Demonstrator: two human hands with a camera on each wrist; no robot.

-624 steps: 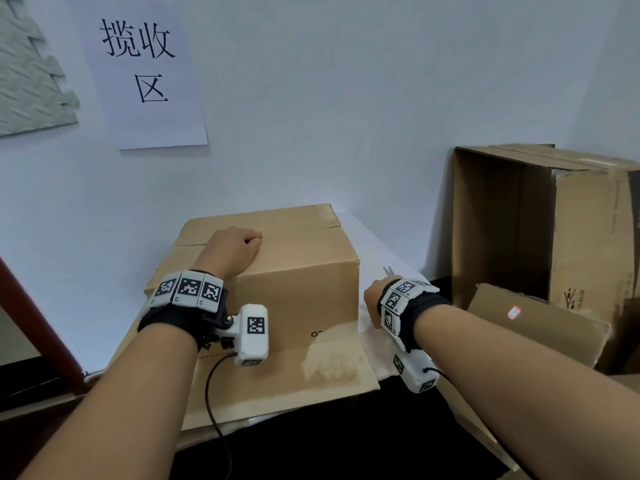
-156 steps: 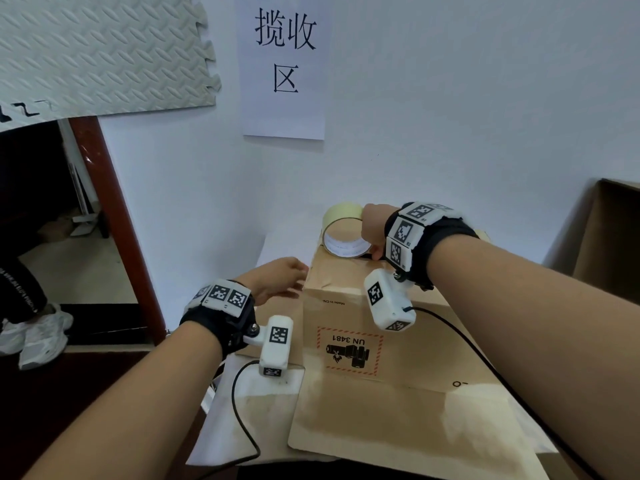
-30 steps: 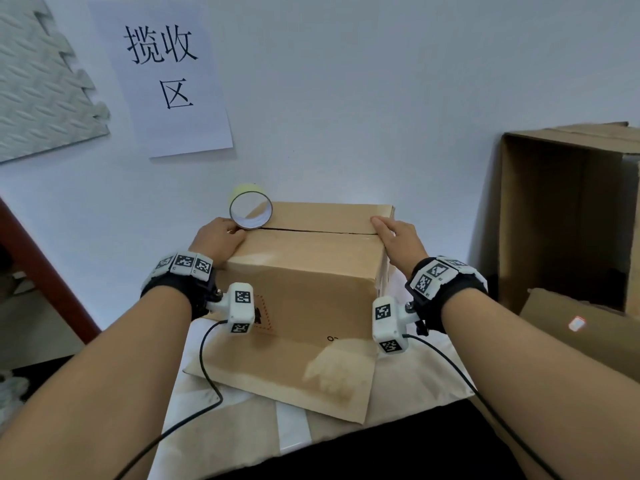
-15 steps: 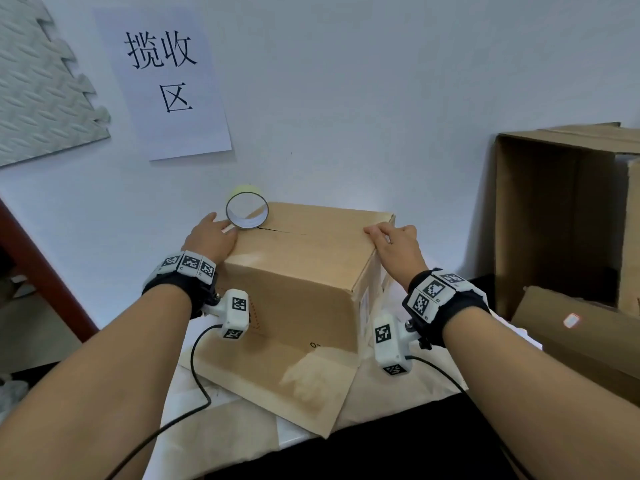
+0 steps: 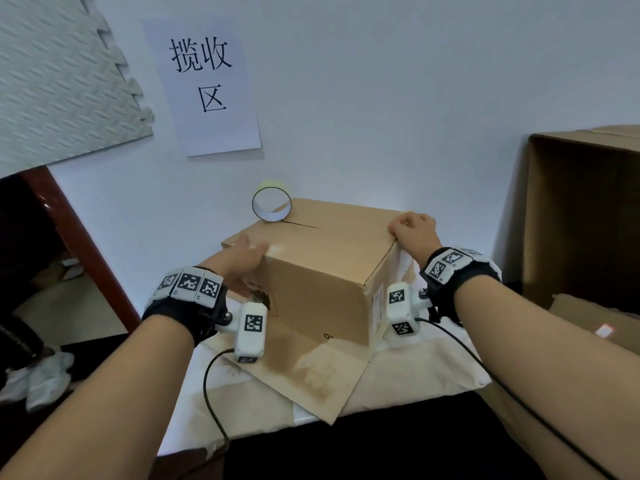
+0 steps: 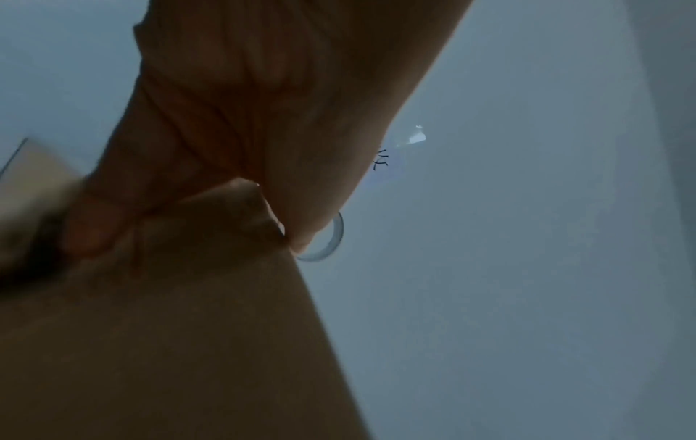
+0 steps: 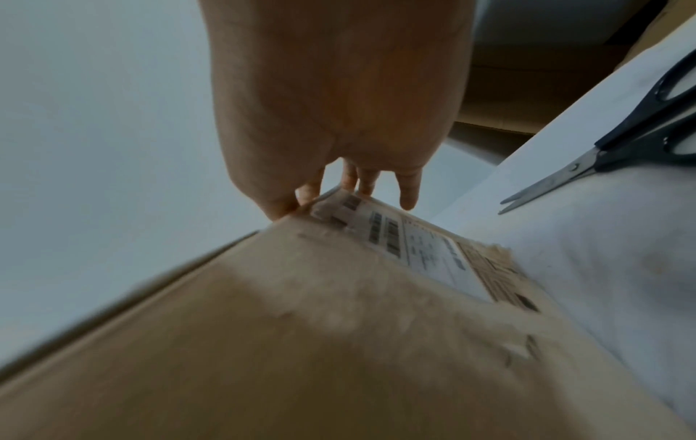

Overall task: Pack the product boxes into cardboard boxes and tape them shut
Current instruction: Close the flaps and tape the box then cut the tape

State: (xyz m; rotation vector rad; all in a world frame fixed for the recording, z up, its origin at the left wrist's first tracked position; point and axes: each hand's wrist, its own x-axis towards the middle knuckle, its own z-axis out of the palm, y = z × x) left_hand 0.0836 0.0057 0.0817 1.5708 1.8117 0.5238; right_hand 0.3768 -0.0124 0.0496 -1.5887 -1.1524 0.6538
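The cardboard box was seen on the white table, turned with one corner toward 6 o'clock and its top seam running from 10 toward 3 o'clock. The left hand was laid at the 9 o'clock top corner, blurred, its grip not discernible; the right hand was curled over the 3 o'clock edge, above a shipping label too blurred to be read. A tape roll stood at 11 o'clock. Beyond, "揽收区" was printed on a wall sign.

We read 揽收区 in black on the white paper sign taped to the wall. The shipping label on the cardboard box carries barcodes, its print too blurred to read.
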